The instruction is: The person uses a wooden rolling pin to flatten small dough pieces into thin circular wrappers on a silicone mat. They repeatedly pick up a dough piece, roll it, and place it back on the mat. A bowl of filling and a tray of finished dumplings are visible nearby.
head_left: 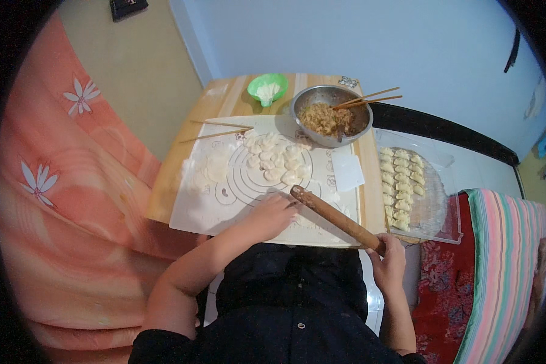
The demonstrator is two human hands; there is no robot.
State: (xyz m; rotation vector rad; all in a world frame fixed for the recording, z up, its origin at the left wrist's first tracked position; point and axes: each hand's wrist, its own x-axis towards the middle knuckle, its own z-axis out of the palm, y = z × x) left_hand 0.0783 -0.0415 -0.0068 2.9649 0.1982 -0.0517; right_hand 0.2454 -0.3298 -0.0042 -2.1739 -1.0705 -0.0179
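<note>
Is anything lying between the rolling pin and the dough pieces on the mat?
Nothing visible does. The rolling pin, held at its near end by the right hand, points over bare mat toward the dough pieces. The left hand rests beside the pin's far tip, not across the gap.

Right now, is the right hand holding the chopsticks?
No, the right hand grips the end of the wooden rolling pin.
</note>
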